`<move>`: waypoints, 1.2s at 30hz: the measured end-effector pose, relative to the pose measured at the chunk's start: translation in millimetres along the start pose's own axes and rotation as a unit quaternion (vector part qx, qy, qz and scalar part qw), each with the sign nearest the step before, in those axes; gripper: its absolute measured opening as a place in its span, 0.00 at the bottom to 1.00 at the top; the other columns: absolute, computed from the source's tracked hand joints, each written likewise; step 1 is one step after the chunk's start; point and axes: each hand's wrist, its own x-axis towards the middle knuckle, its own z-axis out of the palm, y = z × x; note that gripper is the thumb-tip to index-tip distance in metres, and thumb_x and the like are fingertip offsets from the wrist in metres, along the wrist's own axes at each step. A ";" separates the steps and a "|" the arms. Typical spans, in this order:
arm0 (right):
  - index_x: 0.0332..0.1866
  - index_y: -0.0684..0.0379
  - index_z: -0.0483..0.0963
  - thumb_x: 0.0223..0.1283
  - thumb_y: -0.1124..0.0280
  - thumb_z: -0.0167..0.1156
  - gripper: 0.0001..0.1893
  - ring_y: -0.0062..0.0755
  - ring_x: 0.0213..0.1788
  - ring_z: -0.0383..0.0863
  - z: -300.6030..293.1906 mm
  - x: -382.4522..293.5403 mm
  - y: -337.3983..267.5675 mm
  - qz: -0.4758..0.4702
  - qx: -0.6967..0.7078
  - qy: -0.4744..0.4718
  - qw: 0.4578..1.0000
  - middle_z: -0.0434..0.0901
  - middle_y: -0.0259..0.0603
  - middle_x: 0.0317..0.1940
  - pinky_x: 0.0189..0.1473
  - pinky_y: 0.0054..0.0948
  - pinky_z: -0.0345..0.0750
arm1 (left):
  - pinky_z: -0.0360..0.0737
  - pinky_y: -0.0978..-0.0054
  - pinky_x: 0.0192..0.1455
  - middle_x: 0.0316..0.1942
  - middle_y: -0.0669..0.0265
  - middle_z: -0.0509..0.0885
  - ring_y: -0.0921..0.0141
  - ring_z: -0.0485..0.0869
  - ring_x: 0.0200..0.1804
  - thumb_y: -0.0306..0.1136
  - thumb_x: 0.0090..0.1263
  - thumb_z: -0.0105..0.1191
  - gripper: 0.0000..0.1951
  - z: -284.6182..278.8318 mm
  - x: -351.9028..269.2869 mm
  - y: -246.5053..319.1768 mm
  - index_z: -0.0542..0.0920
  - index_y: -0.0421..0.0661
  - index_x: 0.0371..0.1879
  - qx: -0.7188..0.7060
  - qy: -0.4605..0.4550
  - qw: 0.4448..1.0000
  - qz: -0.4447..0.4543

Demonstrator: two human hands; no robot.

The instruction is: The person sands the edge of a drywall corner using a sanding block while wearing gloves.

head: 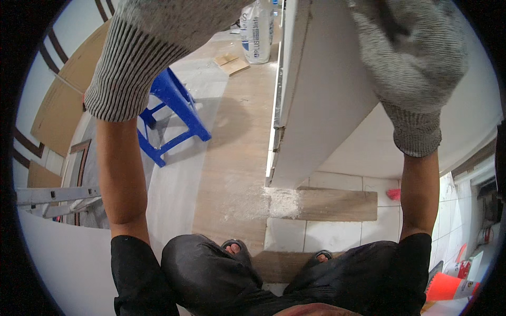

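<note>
Both my hands are raised, in grey knitted work gloves. My left hand (178, 19) reaches up at the upper left, and its fingers run out past the top edge of the picture. My right hand (411, 51) is at the upper right, on the far side of an upright pale panel (328, 79); its fingertips are cut off or turned away, so what it touches cannot be made out. The panel's narrow, rough-edged end (280, 118) stands between the two hands. White powder and crumbs (282, 201) lie on the floor below that end.
A blue plastic stool (178, 110) stands at left, near an aluminium ladder (59, 195). Farther off are a printed sack (257, 35) and small wooden pieces (232, 64). A wood-look plank (340, 203) lies on white tiles. An orange-handled saw (446, 286) is at lower right.
</note>
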 end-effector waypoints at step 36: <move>0.43 0.52 0.82 0.50 0.75 0.69 0.13 0.36 0.42 0.80 21.0 39.2 -49.2 -0.134 -0.040 0.063 0.988 0.79 0.36 0.38 0.47 0.39 0.77 | 0.78 0.79 0.22 0.22 0.66 0.85 0.78 0.81 0.22 0.32 0.75 0.61 0.09 -11.0 -15.6 0.1 0.88 0.40 0.35 -0.004 -0.033 0.999 0.026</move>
